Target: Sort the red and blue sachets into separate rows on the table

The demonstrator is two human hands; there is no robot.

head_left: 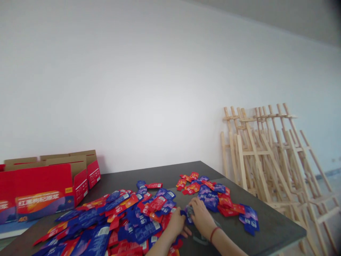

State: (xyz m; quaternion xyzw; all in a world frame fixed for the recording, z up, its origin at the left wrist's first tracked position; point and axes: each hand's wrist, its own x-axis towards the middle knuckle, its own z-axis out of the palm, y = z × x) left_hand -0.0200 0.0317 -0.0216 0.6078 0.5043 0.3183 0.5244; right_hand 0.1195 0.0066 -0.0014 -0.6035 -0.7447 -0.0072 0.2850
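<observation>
My left hand (176, 224) is at the right edge of a large heap of blue and red sachets (146, 229). Its thumb and forefinger pinch the edge of a blue sachet (183, 213), most of which the hands hide. Close beside it, my right hand (200, 215), with a red cord at the wrist, curls over a crumpled grey cloth (190, 211) pressed against that sachet. Under the right wrist a further greyish piece (200, 239) lies on the table; its kind is unclear. Beyond the right hand is a smaller, looser group of sachets (209, 197).
Open red cartons (44, 192) with brown inner flaps stand at the table's left. The dark table (170, 170) reaches toward a white wall (149, 89) and ends at a right edge. Past that edge several wooden easels (255, 153) lean against the wall.
</observation>
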